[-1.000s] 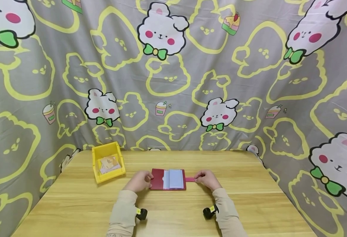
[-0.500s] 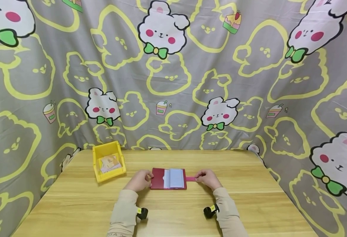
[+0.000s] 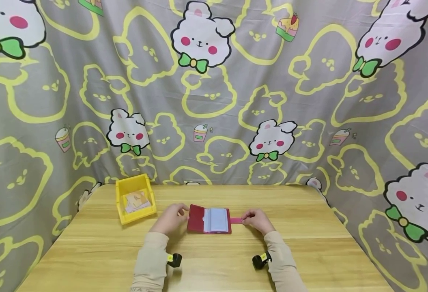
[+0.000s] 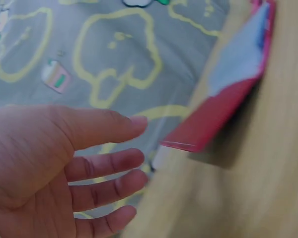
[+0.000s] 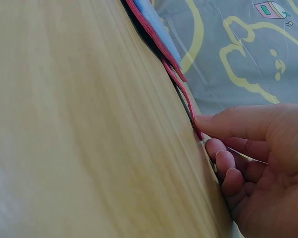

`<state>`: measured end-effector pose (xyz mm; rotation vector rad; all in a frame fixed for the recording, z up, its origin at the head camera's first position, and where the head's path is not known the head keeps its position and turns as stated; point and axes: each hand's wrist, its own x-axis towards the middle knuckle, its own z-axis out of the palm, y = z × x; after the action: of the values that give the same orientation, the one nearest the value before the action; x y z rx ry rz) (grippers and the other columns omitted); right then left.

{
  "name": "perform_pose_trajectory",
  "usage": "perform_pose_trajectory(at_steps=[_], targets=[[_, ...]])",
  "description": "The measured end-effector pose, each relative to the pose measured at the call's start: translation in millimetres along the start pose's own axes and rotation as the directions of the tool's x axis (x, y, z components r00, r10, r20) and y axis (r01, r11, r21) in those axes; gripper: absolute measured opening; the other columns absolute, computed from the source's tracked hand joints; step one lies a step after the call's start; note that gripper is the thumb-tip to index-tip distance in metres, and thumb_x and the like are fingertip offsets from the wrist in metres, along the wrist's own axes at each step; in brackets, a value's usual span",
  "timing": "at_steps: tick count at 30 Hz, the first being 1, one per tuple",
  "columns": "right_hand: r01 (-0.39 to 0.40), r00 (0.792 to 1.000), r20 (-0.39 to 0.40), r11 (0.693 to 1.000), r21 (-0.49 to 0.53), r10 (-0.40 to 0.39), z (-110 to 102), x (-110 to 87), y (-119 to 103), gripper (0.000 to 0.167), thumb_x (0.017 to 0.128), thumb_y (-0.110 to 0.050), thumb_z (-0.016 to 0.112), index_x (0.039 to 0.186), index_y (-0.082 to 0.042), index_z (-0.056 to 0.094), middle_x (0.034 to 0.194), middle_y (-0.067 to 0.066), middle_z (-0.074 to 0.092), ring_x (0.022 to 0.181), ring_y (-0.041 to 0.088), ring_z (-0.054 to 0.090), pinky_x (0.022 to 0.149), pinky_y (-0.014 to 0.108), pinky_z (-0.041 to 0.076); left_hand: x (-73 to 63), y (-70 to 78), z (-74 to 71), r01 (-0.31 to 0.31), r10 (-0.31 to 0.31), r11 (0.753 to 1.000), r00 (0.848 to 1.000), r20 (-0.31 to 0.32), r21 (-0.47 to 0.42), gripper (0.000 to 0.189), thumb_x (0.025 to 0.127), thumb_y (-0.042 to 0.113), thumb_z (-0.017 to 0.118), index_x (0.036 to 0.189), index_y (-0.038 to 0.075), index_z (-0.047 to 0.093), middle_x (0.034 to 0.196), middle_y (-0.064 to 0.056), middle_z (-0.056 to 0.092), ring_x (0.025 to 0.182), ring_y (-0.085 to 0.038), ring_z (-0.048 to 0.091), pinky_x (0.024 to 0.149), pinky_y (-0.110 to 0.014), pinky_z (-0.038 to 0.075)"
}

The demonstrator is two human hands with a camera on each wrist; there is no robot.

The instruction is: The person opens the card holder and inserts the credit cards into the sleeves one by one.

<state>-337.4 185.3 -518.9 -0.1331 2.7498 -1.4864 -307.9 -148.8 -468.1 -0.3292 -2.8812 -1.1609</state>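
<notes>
A dark red card holder (image 3: 196, 219) lies opened out on the table, with clear bluish sleeves (image 3: 218, 220) on its right half. Its left cover is tilted up off the wood, as the left wrist view shows too. Beside that cover is my left hand (image 3: 170, 219), thumb and fingers extended and a small gap from the red edge (image 4: 203, 121). On the other side, my right hand (image 3: 256, 220) pinches the end of the pink strap (image 3: 237, 220) between thumb and fingers. The strap (image 5: 186, 99) runs from the holder to my fingertips in the right wrist view.
A yellow bin (image 3: 137, 217) with several cards (image 3: 136, 201) inside stands at the back left of the wooden table (image 3: 214, 259). Behind the table hangs a grey patterned curtain (image 3: 228, 170).
My left hand has let go of the left cover and drawn slightly away, its fingers spreading. The cover now stands tilted up. My right hand keeps its pinch on the strap.
</notes>
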Motion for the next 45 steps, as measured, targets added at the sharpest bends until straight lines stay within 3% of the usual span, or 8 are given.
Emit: perform_pose_trajectory(at_steps=[8, 18, 22, 26, 30, 34, 41, 45], targets=[[0.008, 1.0, -0.01, 1.0, -0.023, -0.009, -3, -1.6, 2, 0.007, 0.076, 0.002, 0.074, 0.083, -0.001, 0.071, 0.077, 0.006, 0.066, 0.07, 0.014, 0.052, 0.068, 0.026, 0.042, -3.5, 12.7, -36.5, -0.064, 0.068, 0.997, 0.992, -0.105, 0.04, 0.03, 0.094, 0.022, 0.064, 0.119, 0.005, 0.064, 0.101, -0.011, 0.068, 0.085, -0.02, 0.064, 0.075, -0.039, 0.053], [0.016, 1.0, -0.001, 1.0, -0.008, -0.016, 3, -1.5, 0, 0.007, 0.076, 0.0, 0.074, 0.083, -0.002, 0.072, 0.077, 0.006, 0.066, 0.07, 0.014, 0.052, 0.067, 0.027, 0.042, -7.7, -14.5, -104.8, -0.021, 0.071, 0.978, 0.968, -0.241, 0.206, 0.042, 0.098, 0.029, 0.057, 0.126, -0.003, 0.058, 0.126, -0.026, 0.058, 0.112, -0.043, 0.056, 0.094, -0.056, 0.046], [0.007, 1.0, 0.005, 1.0, -0.005, -0.007, 4, -0.9, -2, 0.007, 0.077, 0.0, 0.073, 0.083, -0.003, 0.071, 0.078, 0.005, 0.065, 0.071, 0.015, 0.053, 0.068, 0.027, 0.043, 1.0, -33.9, -125.5, 0.043, -0.007, 0.987, 0.974, -0.228, 0.156, 0.049, 0.1, 0.032, 0.051, 0.133, -0.004, 0.052, 0.136, -0.029, 0.051, 0.123, -0.047, 0.048, 0.101, -0.06, 0.041], [0.002, 1.0, -0.006, 1.0, -0.014, -0.002, 3, -0.5, -1, 0.007, 0.076, 0.0, 0.074, 0.083, -0.002, 0.071, 0.078, 0.006, 0.065, 0.071, 0.014, 0.053, 0.067, 0.026, 0.043, 12.4, -51.2, -130.2, 0.163, -0.171, 0.985, 0.967, -0.191, -0.054, 0.062, 0.102, 0.042, 0.043, 0.144, -0.004, 0.039, 0.148, -0.031, 0.036, 0.135, -0.048, 0.036, 0.109, -0.06, 0.034], [-0.003, 1.0, -0.005, 1.0, -0.018, 0.002, 2, -0.6, 1, 0.007, 0.076, 0.0, 0.074, 0.083, -0.001, 0.071, 0.079, 0.006, 0.066, 0.071, 0.013, 0.052, 0.068, 0.026, 0.042, 19.2, -63.5, -125.6, 0.281, -0.328, 0.913, 0.936, -0.124, -0.295, 0.07, 0.101, 0.047, 0.038, 0.149, -0.002, 0.029, 0.153, -0.03, 0.029, 0.137, -0.047, 0.033, 0.111, -0.058, 0.033], [0.005, 1.0, -0.009, 1.0, -0.013, -0.006, 1, -0.3, 2, 0.008, 0.076, 0.002, 0.074, 0.083, 0.0, 0.071, 0.078, 0.006, 0.066, 0.071, 0.013, 0.052, 0.068, 0.027, 0.042, 22.8, -71.3, -121.9, 0.333, -0.405, 0.825, 0.912, -0.067, -0.456, 0.073, 0.102, 0.045, 0.036, 0.152, -0.004, 0.018, 0.156, -0.029, 0.02, 0.141, -0.047, 0.025, 0.116, -0.058, 0.027], [-0.009, 1.0, -0.017, 1.0, -0.022, 0.008, 3, -0.9, 3, 0.007, 0.077, 0.001, 0.073, 0.083, 0.0, 0.071, 0.076, 0.003, 0.065, 0.07, 0.013, 0.052, 0.069, 0.027, 0.042, 27.6, -90.6, -115.6, 0.386, -0.454, 0.772, 0.891, -0.014, -0.505, 0.078, 0.101, 0.044, 0.032, 0.151, -0.01, 0.007, 0.157, -0.033, 0.012, 0.144, -0.048, 0.017, 0.118, -0.057, 0.022], [-0.011, 1.0, -0.016, 1.0, -0.014, 0.011, 3, -1.3, 1, 0.007, 0.077, 0.001, 0.073, 0.083, -0.001, 0.071, 0.077, 0.003, 0.065, 0.071, 0.014, 0.053, 0.069, 0.027, 0.043, 30.1, -98.8, -112.0, 0.384, -0.477, 0.716, 0.879, -0.007, -0.583, 0.078, 0.101, 0.044, 0.033, 0.153, -0.006, 0.004, 0.159, -0.031, 0.008, 0.146, -0.047, 0.013, 0.119, -0.056, 0.018]])
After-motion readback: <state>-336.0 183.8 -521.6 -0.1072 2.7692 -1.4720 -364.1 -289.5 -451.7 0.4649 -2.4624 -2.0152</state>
